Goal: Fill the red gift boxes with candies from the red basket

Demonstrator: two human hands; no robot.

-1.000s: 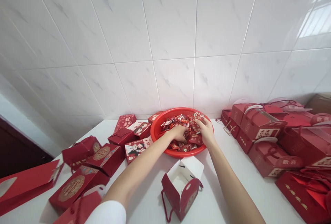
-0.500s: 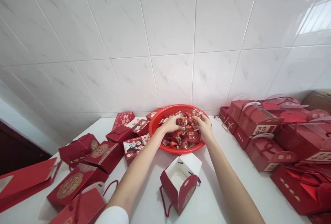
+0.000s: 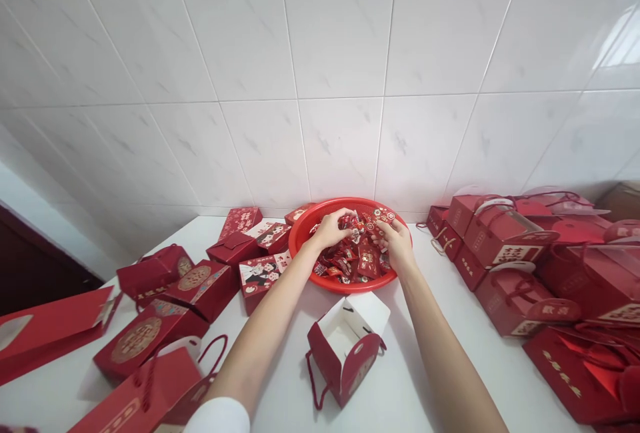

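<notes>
A red plastic basket (image 3: 295,246) full of small red wrapped candies (image 3: 369,258) stands against the wall. My left hand (image 3: 331,227) reaches in from the left, its fingers curled round a wrapped candy, partly hidden by the hand. At the basket's right side, my right hand (image 3: 397,244) pinches a red patterned candy packet (image 3: 382,215) between thumb and fingers. In front of the basket, between my forearms, a dark red gift box (image 3: 345,353) stands with its top open. Its inside is white and bare, and a cord handle hangs at its left side.
Closed red gift boxes (image 3: 200,286) lie scattered on the left of the white table (image 3: 280,386), beside a flat red bag (image 3: 55,333). Red handled boxes (image 3: 500,233) are stacked on the right. A white tiled wall (image 3: 340,146) rises behind the basket.
My left hand's fingers have closed more over the candies. My right hand keeps its packet near the basket's right rim. The view has shifted slightly; the open box stays put.
</notes>
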